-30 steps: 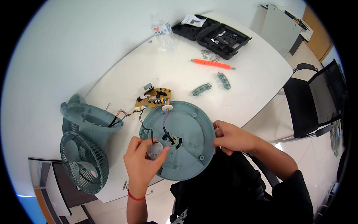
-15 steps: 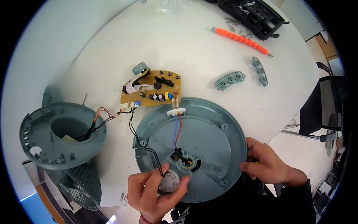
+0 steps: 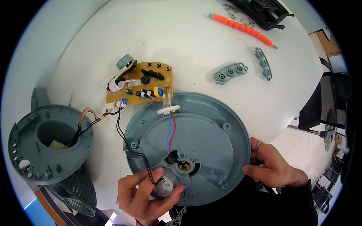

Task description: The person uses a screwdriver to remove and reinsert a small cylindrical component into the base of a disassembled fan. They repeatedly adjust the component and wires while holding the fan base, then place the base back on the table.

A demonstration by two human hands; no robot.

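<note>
White table (image 3: 181, 45) with curved edge, pale wall (image 3: 49, 49) at left, shiny light floor (image 3: 282, 146), black chair (image 3: 319, 101) at right

We hold the shallow round grey-green base (image 3: 203, 132) in the near middle of the scene, hollow side up, rim raised. At its near left edge we hold the small round grey component (image 3: 164, 187), tilted, slotted face visible, paired black leads (image 3: 148, 165) attached; contact between base and component is unclear.
</note>
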